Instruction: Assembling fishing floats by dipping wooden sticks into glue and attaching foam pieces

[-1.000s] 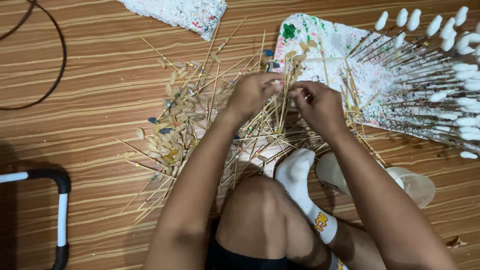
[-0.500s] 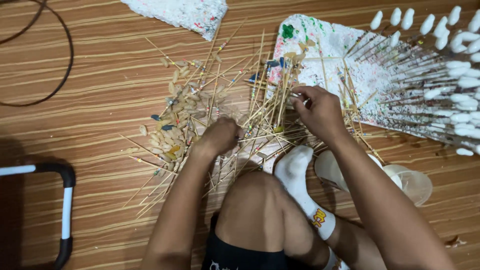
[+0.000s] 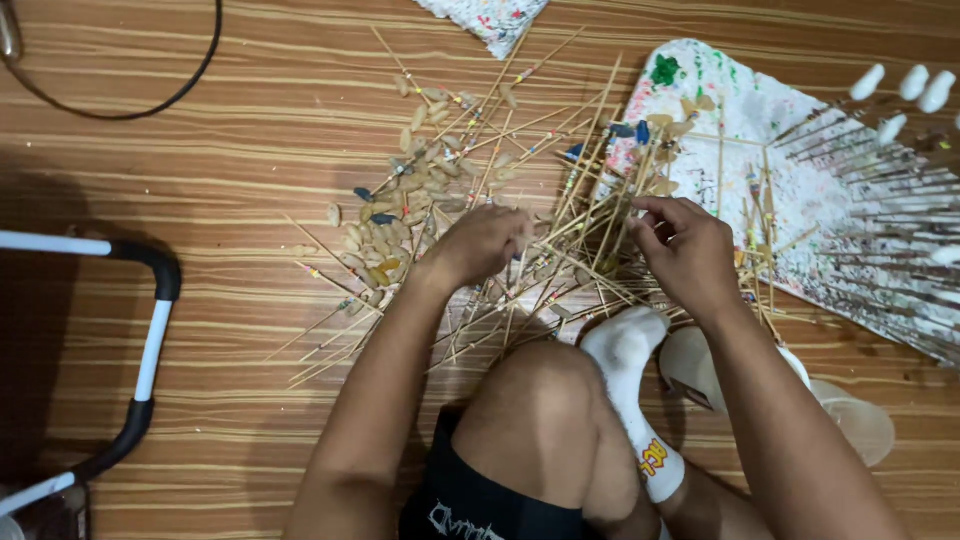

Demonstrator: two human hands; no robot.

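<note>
At frame centre, a loose heap of thin bamboo skewers (image 3: 545, 255) lies on the wooden floor (image 3: 250, 130); the left hand (image 3: 485, 243) curls closed into them while the right hand (image 3: 688, 250) pinches several mid-shaft, and they look light, stiff and easily snapped.

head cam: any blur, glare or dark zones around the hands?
Head view: left hand and right hand sharp enough over the bamboo sticks; dark shadow at left around the white and black tube frame; soft sheen, no hard glare, on the wood-pattern floor.
</note>
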